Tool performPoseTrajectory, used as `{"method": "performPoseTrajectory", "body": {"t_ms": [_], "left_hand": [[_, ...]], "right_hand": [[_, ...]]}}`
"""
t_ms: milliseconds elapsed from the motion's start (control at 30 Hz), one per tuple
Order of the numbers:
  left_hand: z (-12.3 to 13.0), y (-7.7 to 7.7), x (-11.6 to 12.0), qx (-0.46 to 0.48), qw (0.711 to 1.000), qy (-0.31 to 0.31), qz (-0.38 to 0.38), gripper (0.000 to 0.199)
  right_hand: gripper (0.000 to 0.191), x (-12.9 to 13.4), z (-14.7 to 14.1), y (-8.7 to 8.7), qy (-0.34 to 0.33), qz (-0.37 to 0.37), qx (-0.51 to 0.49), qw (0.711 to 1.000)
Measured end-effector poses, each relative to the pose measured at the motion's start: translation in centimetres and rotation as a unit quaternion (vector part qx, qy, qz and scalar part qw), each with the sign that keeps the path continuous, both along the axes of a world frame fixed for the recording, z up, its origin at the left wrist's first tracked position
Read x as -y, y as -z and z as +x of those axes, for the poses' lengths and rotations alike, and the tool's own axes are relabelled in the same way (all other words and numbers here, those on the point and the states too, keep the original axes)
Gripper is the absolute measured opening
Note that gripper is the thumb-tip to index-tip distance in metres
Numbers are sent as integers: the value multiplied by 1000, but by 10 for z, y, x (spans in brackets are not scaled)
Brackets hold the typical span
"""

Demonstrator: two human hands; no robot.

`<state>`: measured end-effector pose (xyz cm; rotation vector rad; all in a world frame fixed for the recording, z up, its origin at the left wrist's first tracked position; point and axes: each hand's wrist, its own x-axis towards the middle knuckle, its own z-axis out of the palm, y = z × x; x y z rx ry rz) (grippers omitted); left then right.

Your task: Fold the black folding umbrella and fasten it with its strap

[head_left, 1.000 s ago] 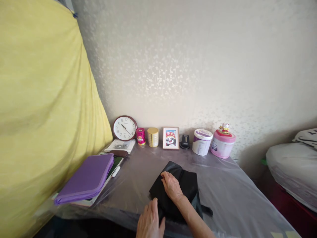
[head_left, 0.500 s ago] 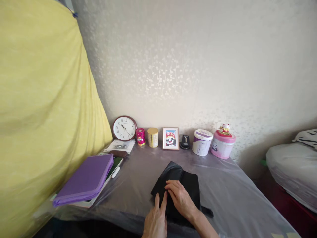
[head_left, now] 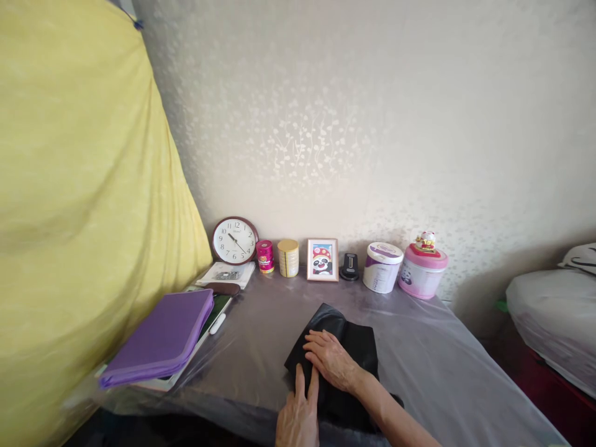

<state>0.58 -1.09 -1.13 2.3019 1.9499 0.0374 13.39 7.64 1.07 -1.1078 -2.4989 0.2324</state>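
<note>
A black, folded piece of material (head_left: 361, 344) lies near the front edge of the covered table. My left hand (head_left: 300, 406) rests at its lower left part, with two fingers stretched out on the black surface. Just above and to the right, my right hand (head_left: 329, 359) lies flat on the middle of the material, fingers extended. Neither hand grips anything. A dark strap-like end shows to the right of my right forearm, partly hidden by it.
A purple folder (head_left: 161, 335) lies on books at the left, beside a white pen-like object (head_left: 217, 323). Along the wall stand a clock (head_left: 234, 241), tins (head_left: 288, 259), a picture frame (head_left: 322, 260) and tubs (head_left: 382, 268). A yellow cloth (head_left: 93, 186) hangs at left.
My right hand has slid slightly left and up, its fingers now flatter on the black material. My left hand has shifted a little to the right. The view has moved slightly.
</note>
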Motion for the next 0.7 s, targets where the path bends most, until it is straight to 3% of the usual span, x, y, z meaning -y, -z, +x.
{"method": "performPoseTrajectory", "body": {"t_ms": [100, 267, 467, 600, 700], "left_hand": [[0, 8, -1, 0, 1000, 3, 21, 82], [8, 9, 0, -32, 999, -34, 20, 86], [14, 8, 0, -39, 998, -56, 5, 86], [9, 3, 0, -17, 999, -41, -15, 85], [4, -5, 3, 11, 1000, -9, -27, 83]], "right_hand": [[26, -20, 3, 2, 1, 17, 24, 1000], [29, -55, 11, 5, 39, 41, 68, 996], [31, -86, 25, -3, 162, -6, 82, 983], [31, -88, 51, -17, 248, 2, 63, 967], [34, -69, 79, -23, 345, 41, -13, 938]]}}
